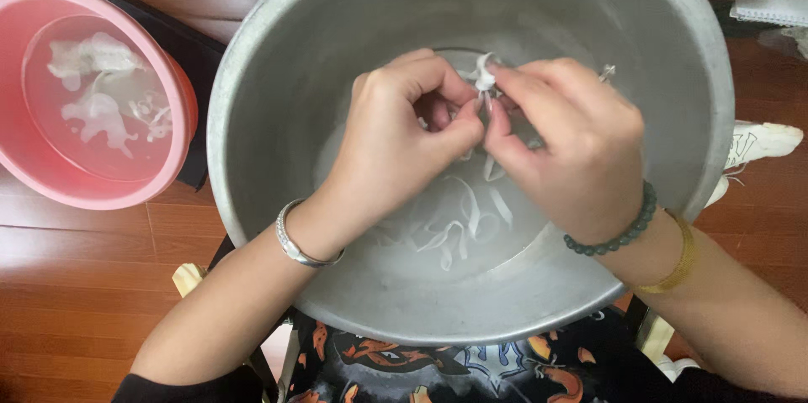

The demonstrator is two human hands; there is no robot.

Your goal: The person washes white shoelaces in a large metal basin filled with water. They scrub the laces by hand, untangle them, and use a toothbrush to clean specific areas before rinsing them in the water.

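Aluminium filled the frame's centre: a big metal basin (278, 75) held shallow water and loose white laces (463, 222). Above them the left hand (396, 146) and right hand (568, 146) met, both grips pinched shut on one white lace (484, 76). At upper left sat a pink basin (181, 129).

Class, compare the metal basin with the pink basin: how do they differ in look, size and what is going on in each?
The metal basin is grey and fills most of the view; the pink basin is plastic-looking and appears smaller, off to one side. The left hand and right hand work a white lace over the metal basin; no hand is at the pink one. Both hold water with white laces.
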